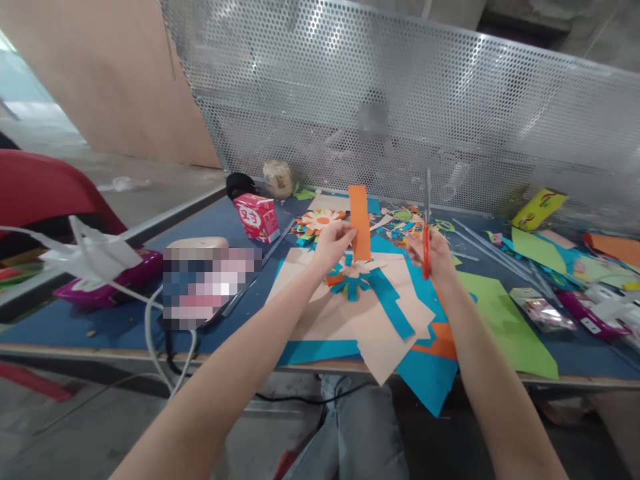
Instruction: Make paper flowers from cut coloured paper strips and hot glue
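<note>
My left hand [336, 243] pinches the left edge of an orange paper strip [359, 217], which stands upright above the papers. To its right, my right hand [434, 255] grips red-handled scissors [427, 230], their blades pointing up and away from the strip. Beneath both hands lies a stack of cream paper [325, 313] and blue paper [433, 380], with some orange between. A paper flower [353, 283] with blue petals rests on the stack, partly hidden by the strip. A blue strip [393, 307] lies beside it. Farther back is a cream and orange paper flower [323, 220].
Paper scraps [400, 227] litter the back. A pink box [257, 218], a pixelated device and a purple power strip [107, 283] with cables stand left. Green sheets [500, 320], clear sticks and a yellow box [540, 209] are right. A perforated metal panel [310, 87] closes the back.
</note>
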A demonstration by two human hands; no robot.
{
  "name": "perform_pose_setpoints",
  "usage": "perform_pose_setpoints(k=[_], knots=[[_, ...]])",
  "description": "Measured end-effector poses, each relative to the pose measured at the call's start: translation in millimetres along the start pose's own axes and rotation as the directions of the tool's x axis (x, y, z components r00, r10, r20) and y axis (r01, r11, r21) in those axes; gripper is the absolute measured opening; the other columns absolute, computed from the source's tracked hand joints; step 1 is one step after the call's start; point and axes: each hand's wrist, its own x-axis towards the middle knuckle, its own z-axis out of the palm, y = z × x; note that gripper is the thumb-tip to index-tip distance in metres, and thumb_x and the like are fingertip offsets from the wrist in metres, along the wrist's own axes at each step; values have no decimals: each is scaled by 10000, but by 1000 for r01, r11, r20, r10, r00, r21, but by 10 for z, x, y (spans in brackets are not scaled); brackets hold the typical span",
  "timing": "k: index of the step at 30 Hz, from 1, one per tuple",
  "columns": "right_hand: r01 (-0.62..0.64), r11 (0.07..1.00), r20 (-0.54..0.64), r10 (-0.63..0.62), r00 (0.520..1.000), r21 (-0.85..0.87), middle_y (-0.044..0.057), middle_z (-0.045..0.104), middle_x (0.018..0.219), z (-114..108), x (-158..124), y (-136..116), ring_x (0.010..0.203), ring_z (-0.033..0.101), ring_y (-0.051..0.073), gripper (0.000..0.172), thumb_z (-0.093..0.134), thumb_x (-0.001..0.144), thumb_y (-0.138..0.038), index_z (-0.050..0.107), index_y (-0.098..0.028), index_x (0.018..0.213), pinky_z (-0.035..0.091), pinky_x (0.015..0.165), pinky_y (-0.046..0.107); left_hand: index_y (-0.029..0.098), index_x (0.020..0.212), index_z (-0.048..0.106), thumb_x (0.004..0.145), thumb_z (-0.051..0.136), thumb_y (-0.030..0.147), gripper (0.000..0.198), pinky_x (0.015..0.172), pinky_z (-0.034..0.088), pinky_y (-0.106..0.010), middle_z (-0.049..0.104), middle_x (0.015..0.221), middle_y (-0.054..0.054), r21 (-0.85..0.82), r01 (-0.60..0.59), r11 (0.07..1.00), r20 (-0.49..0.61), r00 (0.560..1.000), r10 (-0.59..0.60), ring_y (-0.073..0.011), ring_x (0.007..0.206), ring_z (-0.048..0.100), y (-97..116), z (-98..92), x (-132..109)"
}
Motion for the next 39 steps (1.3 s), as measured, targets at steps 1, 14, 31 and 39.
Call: perform_pose_setpoints(k=[1,14,31,39], knots=[[10,993,22,-13,1000,119,5,588,622,35,-14,-21,522,544,135,425,546,675,-632,449,-219,698,442,464,270,165,779,585,734,572,312,154,578,498,-238,636,685,-5,-8,-3,1000,58,998,3,-123,612,593,31,45,-38],[-18,873,16,12,1000,487,-52,569,625,215,-102,-71,560,583,131,444,715,528,-377,336,-236,710,428,500,252,132,1190,465,749,592,294,487,785,472,-334,567,1190,-155,425,-400,812,76,910,409,-224,1048,552,100,245,-317],[173,967,51,-185,981,187,-57,471,661,279,-218,-189,602,482,101,278,616,660,-322,355,-234,701,431,594,244,216,1248,449,820,560,252,444,894,383,-332,714,903,-33,561,-534,632,259,839,479,-189,1001,605,171,174,-301],[146,931,68,-179,982,335,-34,522,748,296,-179,-136,727,544,134,376,639,667,-443,321,-248,712,491,684,294,198,1313,372,806,565,213,543,905,449,-325,698,909,-39,379,-496,781,183,868,462,-176,967,628,195,184,-344]])
